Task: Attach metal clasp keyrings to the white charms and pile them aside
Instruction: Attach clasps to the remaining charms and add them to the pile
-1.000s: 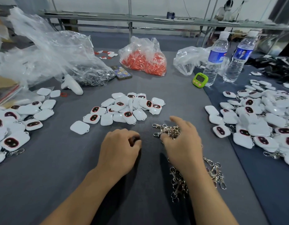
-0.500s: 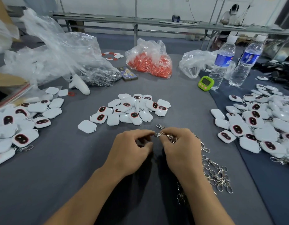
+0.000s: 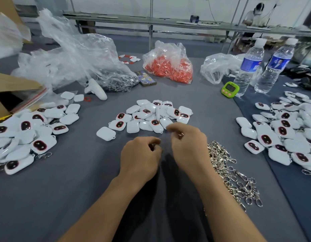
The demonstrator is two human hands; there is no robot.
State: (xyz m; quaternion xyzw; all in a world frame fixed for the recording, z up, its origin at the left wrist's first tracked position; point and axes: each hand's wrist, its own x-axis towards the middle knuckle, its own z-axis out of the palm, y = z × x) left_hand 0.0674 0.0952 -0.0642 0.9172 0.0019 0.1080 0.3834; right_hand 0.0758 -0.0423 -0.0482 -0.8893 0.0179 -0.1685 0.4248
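Both hands bunched up just in front of the middle pile of charms

The middle pile of white rounded-square plastic charms with dark oval faces point(image 3: 151, 116) sits on the grey cloth table point(image 3: 64, 189). The right hand point(image 3: 187, 147) is at that pile's near edge, fingertips over the closest charm but too blurry to say if they touch. Its fingers are curled round a single silver keyring point(image 3: 180, 135) that only peeks out as a glint. The left hand point(image 3: 140, 156) is a bit nearer me than the pile, fingers curled in, thumb tip against forefinger; can't tell if anything's in there. The loose heap of silver metal clasp keyrings point(image 3: 226, 172) lies to the pile's near right. A left-side charm pile point(image 3: 29, 133), some with clasps on, and a right-side charm pile point(image 3: 287, 133) sit well apart from it.
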